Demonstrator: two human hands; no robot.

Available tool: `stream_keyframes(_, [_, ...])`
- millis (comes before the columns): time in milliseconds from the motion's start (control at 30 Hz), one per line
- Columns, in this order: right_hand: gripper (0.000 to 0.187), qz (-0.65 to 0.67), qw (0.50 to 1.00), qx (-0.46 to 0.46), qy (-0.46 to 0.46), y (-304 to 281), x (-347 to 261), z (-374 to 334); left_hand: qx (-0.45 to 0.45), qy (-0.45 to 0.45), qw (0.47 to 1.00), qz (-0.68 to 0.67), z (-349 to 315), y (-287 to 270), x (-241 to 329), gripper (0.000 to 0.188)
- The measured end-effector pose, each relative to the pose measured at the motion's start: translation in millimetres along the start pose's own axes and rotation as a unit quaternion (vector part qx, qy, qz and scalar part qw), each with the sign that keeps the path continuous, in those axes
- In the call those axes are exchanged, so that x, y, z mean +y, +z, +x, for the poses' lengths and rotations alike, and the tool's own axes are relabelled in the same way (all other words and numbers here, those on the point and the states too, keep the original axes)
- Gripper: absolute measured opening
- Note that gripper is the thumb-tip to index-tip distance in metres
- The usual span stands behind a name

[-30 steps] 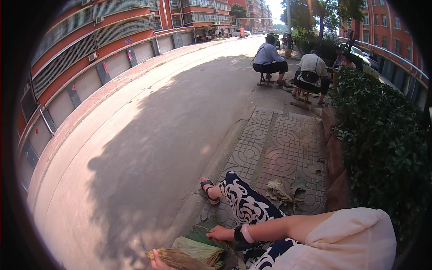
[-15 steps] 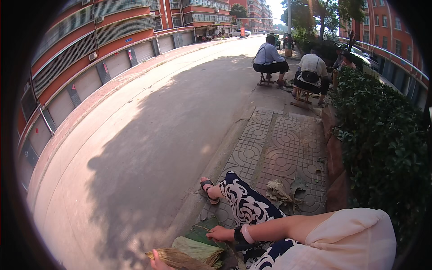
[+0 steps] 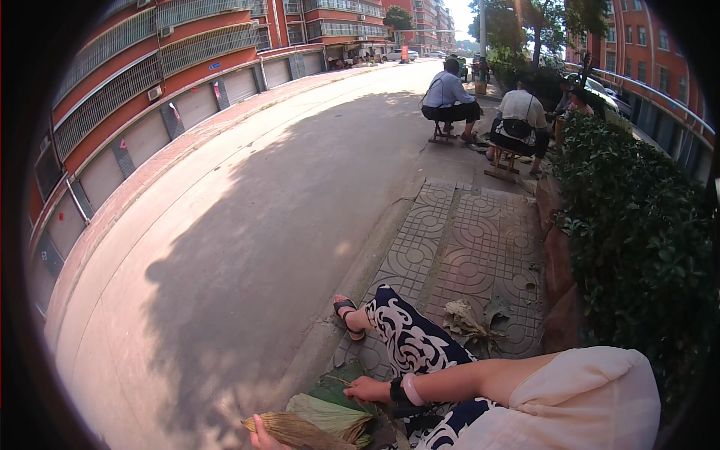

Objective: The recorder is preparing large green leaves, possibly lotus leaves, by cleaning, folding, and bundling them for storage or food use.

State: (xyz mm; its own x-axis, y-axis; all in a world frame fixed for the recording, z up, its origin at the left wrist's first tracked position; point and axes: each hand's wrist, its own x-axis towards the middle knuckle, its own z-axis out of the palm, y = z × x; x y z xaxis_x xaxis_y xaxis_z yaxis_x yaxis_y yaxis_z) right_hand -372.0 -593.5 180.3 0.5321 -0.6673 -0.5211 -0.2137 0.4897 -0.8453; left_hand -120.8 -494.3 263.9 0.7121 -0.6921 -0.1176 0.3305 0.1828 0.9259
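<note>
Low in the picture, my left hand (image 3: 267, 435) grips a folded, dry brown leaf (image 3: 304, 430), its thumb showing over the near end. Beside it lies a pale green folded leaf (image 3: 330, 415), with a darker green leaf (image 3: 339, 386) behind. My right hand (image 3: 367, 391) is closed in a pinch around a thin stem (image 3: 339, 379) over the dark leaf. A black band and a pink bangle circle that wrist. The lower edge cuts off much of the left hand, and I cannot see how the leaves are joined.
More dried leaves (image 3: 466, 319) lie on the patterned paving (image 3: 480, 232) past my patterned trousers (image 3: 412, 337). A hedge (image 3: 637, 202) lines the right, the road (image 3: 247, 225) the left. Ahead, people sit on low stools, one in a light blue shirt (image 3: 448, 90).
</note>
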Motion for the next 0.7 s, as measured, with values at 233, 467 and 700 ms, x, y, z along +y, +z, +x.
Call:
stream_keyframes(233, [0.031,-0.003,1.0,0.004,0.0,1,-4,-4,-0.007,0.006,1.0,-0.004,-4,3,5,0.03])
stream_keyframes(467, [0.031,-0.007,1.0,0.006,-0.001,1,0,0,-0.014,-0.003,1.0,0.025,-2,3,1,0.031])
stream_keyframes(700, [0.032,-0.008,1.0,0.003,-0.005,0,2,4,-0.026,-0.011,0.998,0.057,-4,6,1,0.033])
